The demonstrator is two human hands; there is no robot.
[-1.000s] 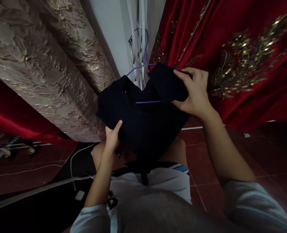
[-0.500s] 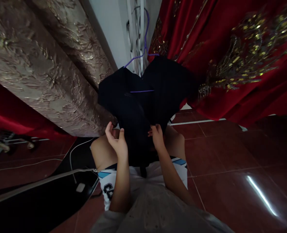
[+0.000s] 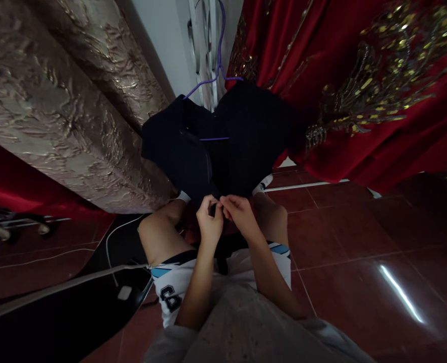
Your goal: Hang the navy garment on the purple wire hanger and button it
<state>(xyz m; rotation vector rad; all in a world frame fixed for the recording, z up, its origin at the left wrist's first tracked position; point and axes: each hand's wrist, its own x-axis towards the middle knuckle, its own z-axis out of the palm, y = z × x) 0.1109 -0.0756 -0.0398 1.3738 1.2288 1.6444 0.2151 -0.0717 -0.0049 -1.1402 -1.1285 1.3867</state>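
Note:
A dark navy short-sleeved shirt (image 3: 254, 126) hangs by its shoulders on a purple hanger (image 3: 219, 65), its front parted below the collar. The hanger's lower bar shows through the opening. At the shirt's lower front edge, my left hand (image 3: 210, 217) pinches the cloth between thumb and fingers. My right hand (image 3: 238, 212) is closed close beside it, fingertips on the same spot of the shirt. Any button there is too small and dark to make out. Both hands are above my lap, between my knees.
A white metal rack (image 3: 206, 55) stands behind the hanger. Embossed beige fabric (image 3: 75, 116) hangs at left; a red gold-sequined cloth (image 3: 344, 101) hangs at right. A black surface (image 3: 75, 302) with a white cable lies at lower left. Red tiles (image 3: 340, 282) cover the floor.
My left hand has moved right from the shirt's left side and closed on its front edge. My right hand has come in to meet it. The shirt front has parted wider.

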